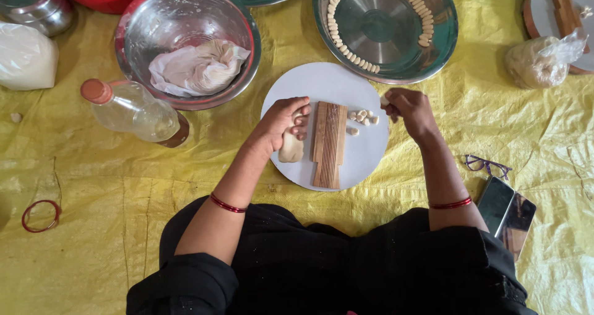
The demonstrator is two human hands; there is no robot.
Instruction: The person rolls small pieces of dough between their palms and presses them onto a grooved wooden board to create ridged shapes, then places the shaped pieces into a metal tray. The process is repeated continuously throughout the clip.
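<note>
dough lump (291, 148) lies on the round white board (322, 83), pressed under the left hand (281, 124), whose fingers (301, 120) curl down over its upper end and touch it; the grip looks loose, more a press than a clench. just right of those fingers, touching nothing but the board, sits the ridged wooden paddle (328, 143), its long side running toward the person. on the far side of the paddle from the left fingers lies a small cluster of cut dough pieces (362, 118), loose on the board and just below-left of the right hand (409, 109). the right hand's fingers are pinched shut on one small dough piece (385, 100), held at the board's right rim above the cluster.

beyond the right fingers stands a steel plate (445, 24) with shaped dough shells (346, 49) lined along its inner rim. beyond the left fingers is a steel bowl (133, 24) holding a crumpled cloth (198, 67), and left of it a clear bottle (133, 111) lies on its side. everything rests on a yellow sheet (93, 179) on the floor. well right of the right wrist lie folded glasses (487, 165) and two phones (507, 210); a bagged lump (538, 61) sits further off.
</note>
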